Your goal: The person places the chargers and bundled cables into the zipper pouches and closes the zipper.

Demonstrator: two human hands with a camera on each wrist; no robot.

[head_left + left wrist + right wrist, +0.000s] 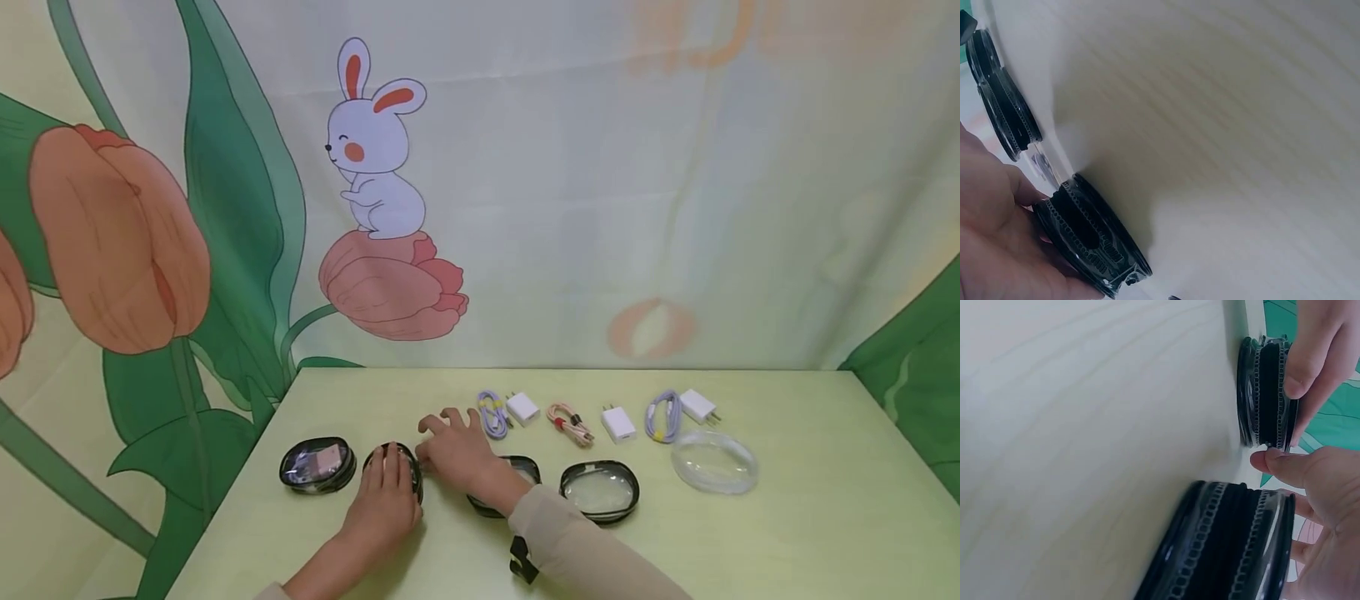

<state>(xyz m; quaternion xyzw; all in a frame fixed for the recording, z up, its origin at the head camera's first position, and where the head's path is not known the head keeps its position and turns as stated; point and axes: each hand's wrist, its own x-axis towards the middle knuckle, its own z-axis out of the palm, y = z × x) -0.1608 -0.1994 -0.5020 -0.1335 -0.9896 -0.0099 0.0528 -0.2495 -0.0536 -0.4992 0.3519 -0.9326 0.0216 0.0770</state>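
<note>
My left hand (386, 500) lies over a small oval clear zip pouch (414, 475) with black trim, its fingers across the top, gripping it against the table. The black zipper band of this pouch (1094, 234) shows upright in the left wrist view. At the pouch's right edge, my right hand (461, 454) pinches at the zipper end, thumb and finger together, the other fingers spread. The zipper pull itself is hidden by the fingertips. What the pouch holds is covered by my left hand. Left of it sits a similar pouch (315, 465) with something inside.
Two more clear pouches, one partly under my right forearm (525, 467) and one beside it (600, 492), stand to the right. Behind lie purple cables (492, 415), a pink cable (572, 425) and white chargers (618, 423). A clear round container (715, 462) stands far right.
</note>
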